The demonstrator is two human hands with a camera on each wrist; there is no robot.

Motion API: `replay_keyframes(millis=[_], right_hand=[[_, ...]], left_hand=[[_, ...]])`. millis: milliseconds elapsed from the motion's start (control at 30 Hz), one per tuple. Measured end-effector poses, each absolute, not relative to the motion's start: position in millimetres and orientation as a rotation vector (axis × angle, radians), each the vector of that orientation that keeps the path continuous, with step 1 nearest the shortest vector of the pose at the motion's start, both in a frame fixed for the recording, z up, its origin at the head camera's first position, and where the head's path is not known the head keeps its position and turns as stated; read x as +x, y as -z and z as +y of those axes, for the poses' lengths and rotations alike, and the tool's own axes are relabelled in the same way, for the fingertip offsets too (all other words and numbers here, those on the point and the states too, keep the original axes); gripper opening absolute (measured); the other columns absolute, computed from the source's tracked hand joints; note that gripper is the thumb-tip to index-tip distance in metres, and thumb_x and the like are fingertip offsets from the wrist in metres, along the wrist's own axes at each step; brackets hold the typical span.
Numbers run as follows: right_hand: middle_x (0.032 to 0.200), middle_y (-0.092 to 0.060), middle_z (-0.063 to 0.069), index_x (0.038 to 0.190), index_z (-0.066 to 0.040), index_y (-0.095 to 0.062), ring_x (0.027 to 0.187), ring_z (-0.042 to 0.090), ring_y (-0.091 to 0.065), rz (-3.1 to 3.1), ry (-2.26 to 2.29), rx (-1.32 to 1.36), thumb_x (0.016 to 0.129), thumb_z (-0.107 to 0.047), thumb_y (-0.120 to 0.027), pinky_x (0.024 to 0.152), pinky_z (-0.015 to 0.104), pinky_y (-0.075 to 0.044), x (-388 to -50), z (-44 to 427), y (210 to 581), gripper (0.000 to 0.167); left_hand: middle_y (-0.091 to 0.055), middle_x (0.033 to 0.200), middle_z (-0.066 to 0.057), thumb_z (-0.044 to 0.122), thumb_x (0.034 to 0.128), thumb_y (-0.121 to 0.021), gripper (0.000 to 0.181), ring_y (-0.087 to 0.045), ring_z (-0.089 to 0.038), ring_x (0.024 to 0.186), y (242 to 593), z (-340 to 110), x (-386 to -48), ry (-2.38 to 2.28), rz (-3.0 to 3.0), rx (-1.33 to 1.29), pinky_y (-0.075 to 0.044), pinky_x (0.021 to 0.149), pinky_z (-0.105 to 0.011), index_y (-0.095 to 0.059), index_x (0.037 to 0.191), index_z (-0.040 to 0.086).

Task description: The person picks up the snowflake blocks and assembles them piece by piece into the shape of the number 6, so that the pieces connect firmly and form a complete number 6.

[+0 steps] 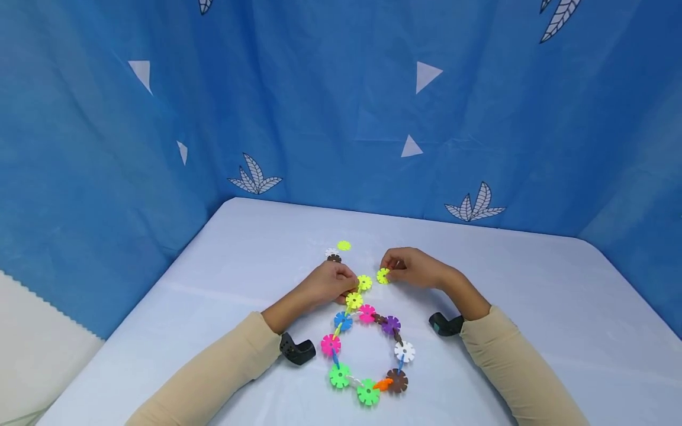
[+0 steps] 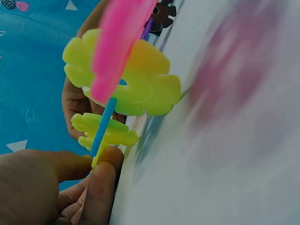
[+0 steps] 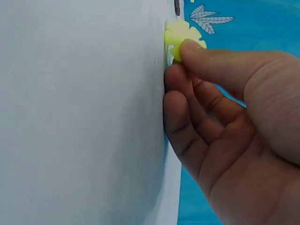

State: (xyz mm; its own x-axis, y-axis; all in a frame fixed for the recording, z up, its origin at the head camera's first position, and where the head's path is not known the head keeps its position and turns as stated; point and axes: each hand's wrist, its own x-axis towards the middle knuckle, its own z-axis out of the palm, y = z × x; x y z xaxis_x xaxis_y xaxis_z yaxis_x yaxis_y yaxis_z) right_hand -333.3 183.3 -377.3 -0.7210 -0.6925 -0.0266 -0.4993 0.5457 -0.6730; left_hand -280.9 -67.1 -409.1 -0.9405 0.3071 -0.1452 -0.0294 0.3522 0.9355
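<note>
A ring of notched plastic discs in many colours, joined edge to edge, lies on the table; a white disc (image 1: pixel 405 351) is at its right side. From its upper left, yellow discs (image 1: pixel 354 300) branch off away from the body. My left hand (image 1: pixel 331 281) pinches a small yellow disc (image 2: pixel 95 161) of this branch between thumb and finger. Close by on the right, my right hand (image 1: pixel 412 267) holds a separate loose yellow disc (image 3: pixel 180 36) by its edge, between thumb and index finger. A small gap parts that disc from the branch's end disc (image 1: pixel 364 282).
Beyond the left hand lie a loose yellow disc (image 1: pixel 344 245), a white disc (image 1: pixel 331 252) and a brown disc (image 1: pixel 334 258). Black devices sit at both wrists. A blue patterned curtain (image 1: pixel 341 118) stands behind the white table (image 1: pixel 533 284).
</note>
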Motion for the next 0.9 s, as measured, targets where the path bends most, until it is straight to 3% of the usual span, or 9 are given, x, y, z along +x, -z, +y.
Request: replay_keyframes(millis=[233,500,900], right_hand=[[0.092,-0.065,-0.002,0.097,-0.013,-0.069,0.082,0.019,-0.057,2.517,0.958,-1.071,0.094,-0.004,-0.071,0.069,0.030,-0.051,-328,174,378,0.010],[0.091,-0.066,-0.001,0.094,-0.011,-0.070,0.081,0.018,-0.057,2.506,0.951,-1.167,0.093,0.001,-0.071,0.071,0.030,-0.052,-323,167,376,0.012],[0.083,-0.066,-0.006,0.087,-0.013,-0.071,0.071,0.012,-0.053,2.536,0.903,-1.210,0.093,-0.001,-0.072,0.065,0.027,-0.048,-320,158,374,0.013]], left_hand=[[-0.069,0.084,-0.005,0.011,0.0978,-0.067,0.017,-0.062,-0.013,0.071,409,-69,-282,-1.652,2.270,0.322,-0.056,0.061,-0.027,-0.070,0.112,0.002],[-0.066,0.094,-0.007,0.004,0.0964,-0.067,0.028,-0.061,-0.013,0.074,410,-71,-280,-1.692,2.245,0.405,-0.055,0.062,-0.027,-0.069,0.124,0.002],[-0.065,0.092,-0.006,0.001,0.0952,-0.069,0.024,-0.060,-0.013,0.074,408,-71,-279,-1.664,2.306,0.365,-0.054,0.061,-0.025,-0.072,0.119,0.003]])
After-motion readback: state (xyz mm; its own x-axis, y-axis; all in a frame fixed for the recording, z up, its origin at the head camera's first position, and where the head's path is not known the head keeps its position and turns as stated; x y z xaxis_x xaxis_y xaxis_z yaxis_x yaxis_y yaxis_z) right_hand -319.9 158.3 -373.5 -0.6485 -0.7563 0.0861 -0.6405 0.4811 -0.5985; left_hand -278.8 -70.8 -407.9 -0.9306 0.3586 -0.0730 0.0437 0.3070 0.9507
